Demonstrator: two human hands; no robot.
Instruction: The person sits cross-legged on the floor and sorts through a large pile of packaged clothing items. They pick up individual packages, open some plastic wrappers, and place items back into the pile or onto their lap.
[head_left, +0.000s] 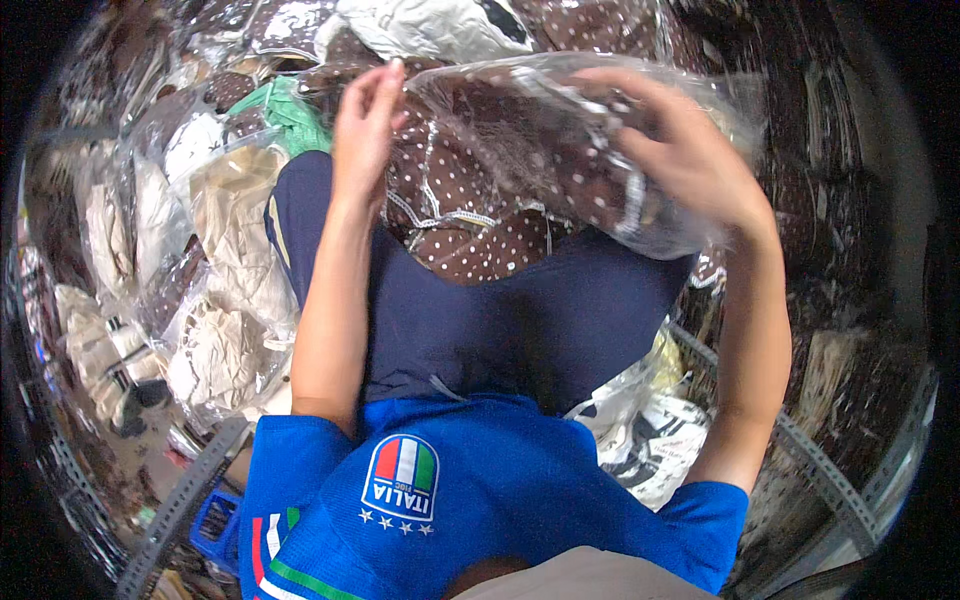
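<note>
Brown fabric with white polka dots and white lace trim (457, 180) lies across my lap. A clear plastic bag (495, 97) covers part of it and spreads to the right. My right hand (667, 142) is at the bag's right part, thumb and fingers apart; blur hides whether it grips the film. Near the bag's left edge is my left hand (367, 127), raised with curled fingers and the thumb upward. Whether any film is pinched there is unclear. Dark blue trousers (517, 322) show below the fabric.
Bagged cream cloth items (217, 352) pile up on the left, beside green cloth (292, 112). White bagged material (420, 26) lies ahead. Perforated metal bars (180, 510) (817, 465) run at both sides. A blue plastic crate (216, 529) sits lower left, and a printed white bag (660, 442) lies right.
</note>
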